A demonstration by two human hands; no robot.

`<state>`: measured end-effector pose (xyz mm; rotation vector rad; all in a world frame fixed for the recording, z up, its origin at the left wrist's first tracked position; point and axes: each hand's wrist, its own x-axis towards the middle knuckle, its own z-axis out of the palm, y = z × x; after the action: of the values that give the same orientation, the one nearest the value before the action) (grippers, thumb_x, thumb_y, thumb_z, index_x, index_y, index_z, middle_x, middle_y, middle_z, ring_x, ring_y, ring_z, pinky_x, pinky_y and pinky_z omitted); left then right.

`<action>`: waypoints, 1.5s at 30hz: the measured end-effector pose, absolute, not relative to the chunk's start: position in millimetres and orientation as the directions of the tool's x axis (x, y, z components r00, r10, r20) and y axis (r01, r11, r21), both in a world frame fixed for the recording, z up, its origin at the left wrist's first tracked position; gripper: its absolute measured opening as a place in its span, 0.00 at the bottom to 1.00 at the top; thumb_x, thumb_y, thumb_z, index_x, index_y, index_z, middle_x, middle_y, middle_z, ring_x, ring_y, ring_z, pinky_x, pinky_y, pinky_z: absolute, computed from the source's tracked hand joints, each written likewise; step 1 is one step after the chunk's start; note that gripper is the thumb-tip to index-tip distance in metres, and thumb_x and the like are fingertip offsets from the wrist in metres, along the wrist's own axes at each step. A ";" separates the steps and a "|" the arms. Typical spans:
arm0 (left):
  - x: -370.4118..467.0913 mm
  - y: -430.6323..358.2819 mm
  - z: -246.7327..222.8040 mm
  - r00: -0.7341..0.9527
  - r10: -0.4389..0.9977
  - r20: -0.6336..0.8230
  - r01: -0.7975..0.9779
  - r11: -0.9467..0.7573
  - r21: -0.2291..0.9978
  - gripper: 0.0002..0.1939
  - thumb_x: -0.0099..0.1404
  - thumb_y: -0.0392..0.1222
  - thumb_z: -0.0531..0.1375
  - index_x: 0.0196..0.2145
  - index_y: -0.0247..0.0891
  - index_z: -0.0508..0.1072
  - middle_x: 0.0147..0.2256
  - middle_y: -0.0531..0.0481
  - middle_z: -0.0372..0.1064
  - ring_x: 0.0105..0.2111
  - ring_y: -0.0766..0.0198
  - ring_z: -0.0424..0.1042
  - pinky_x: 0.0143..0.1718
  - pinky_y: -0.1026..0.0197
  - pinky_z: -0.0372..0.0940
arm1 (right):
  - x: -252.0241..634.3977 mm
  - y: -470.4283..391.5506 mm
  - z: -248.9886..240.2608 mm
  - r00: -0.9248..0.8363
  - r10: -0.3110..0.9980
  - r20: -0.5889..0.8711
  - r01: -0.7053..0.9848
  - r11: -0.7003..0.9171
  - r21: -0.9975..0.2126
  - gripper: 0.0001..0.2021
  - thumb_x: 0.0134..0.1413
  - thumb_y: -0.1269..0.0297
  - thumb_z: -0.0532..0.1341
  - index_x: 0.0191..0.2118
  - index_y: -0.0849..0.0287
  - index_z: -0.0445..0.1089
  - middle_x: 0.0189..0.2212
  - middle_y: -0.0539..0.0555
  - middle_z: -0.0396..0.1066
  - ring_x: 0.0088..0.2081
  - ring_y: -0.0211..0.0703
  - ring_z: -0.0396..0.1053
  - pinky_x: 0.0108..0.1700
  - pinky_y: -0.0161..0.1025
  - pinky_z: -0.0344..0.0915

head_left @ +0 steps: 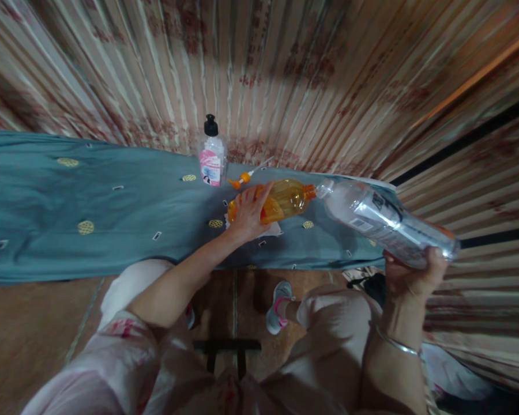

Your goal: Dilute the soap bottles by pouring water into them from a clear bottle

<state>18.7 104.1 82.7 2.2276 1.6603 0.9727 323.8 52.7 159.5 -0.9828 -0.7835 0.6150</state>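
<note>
My left hand (248, 216) is wrapped round an orange see-through bottle (288, 199), whose neck points right. In my right hand (415, 274) is a large clear plastic bottle (363, 210), gripped near its base and tilted so its mouth meets the orange bottle's neck. The two openings look touching or nearly so. An orange pump top (242, 180) with a thin tube lies on the cloth just behind my left hand. Part of a white cloth or paper (271, 229) shows beneath the orange bottle.
A clear bottle with a black cap and pink label (211, 155) stands at the back of the teal cloth-covered table (125, 213). Pleated curtains (225, 69) hang behind and to the right. My legs are at the table's front edge, above a tiled floor (34, 317).
</note>
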 end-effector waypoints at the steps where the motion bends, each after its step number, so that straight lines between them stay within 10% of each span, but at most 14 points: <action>1: 18.7 104.3 82.4 0.156 0.908 0.389 0.779 -0.355 0.517 0.52 0.53 0.37 0.70 0.70 0.38 0.50 0.63 0.33 0.61 0.62 0.39 0.61 0.61 0.40 0.56 | 323.7 52.5 159.5 0.582 0.758 0.295 -0.108 0.432 -0.895 0.23 0.27 0.53 0.63 0.38 0.51 0.71 0.39 0.49 0.72 0.30 0.37 0.63 0.15 0.27 0.51; 45: 18.9 104.8 81.6 0.156 0.907 0.392 0.771 -0.360 0.525 0.51 0.54 0.38 0.69 0.71 0.40 0.50 0.64 0.34 0.61 0.62 0.39 0.61 0.61 0.39 0.56 | 324.8 52.0 157.4 0.594 0.749 0.293 -0.113 0.438 -0.892 0.25 0.29 0.53 0.63 0.40 0.54 0.73 0.37 0.51 0.73 0.27 0.36 0.63 0.13 0.28 0.52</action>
<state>18.9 104.8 81.6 2.2257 1.6446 0.9896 324.8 52.0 157.4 -0.9766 -0.7658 0.6064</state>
